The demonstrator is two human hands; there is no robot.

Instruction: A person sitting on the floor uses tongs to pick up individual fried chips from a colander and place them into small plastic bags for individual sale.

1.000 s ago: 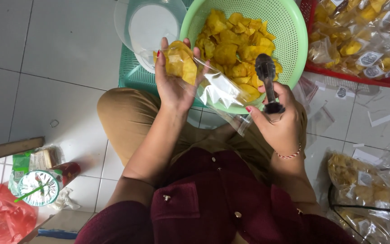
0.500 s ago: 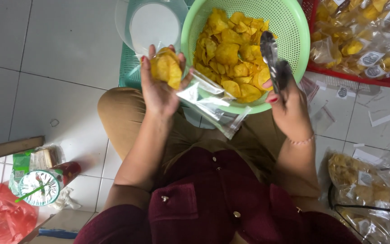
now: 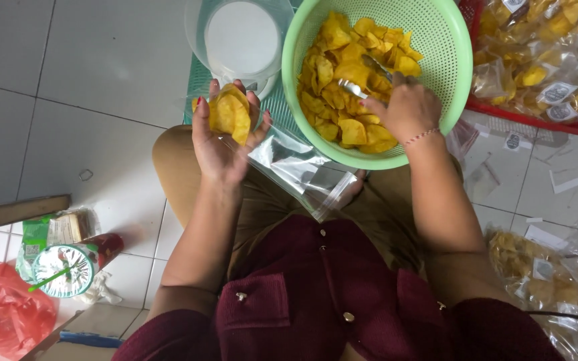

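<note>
The right hand (image 3: 406,110) has been moved from above the lap down into the green basket (image 3: 449,80), and the metal tongs (image 3: 368,79) that were held upright a second ago are now laid in among the yellow chips (image 3: 342,73); another scoop looks to be under way. The tongs are gripped by curled fingers, their tips buried in the pile, so it cannot be told whether any chips are pinched. The left hand (image 3: 225,137) has been shifted outward and is kept palm up, fingers half open, cupping a clear plastic bag (image 3: 289,164) with a small clump of chips already gathered in its upper end. The bag's open mouth is draped across the lap toward the basket's near rim. Just past the left hand, a clear container with a white lid (image 3: 239,40) is seen on a green mat. To the right, a red tray of packed bags (image 3: 543,60) is seen; at lower left, a lidded cup with a green straw (image 3: 68,267).
</note>
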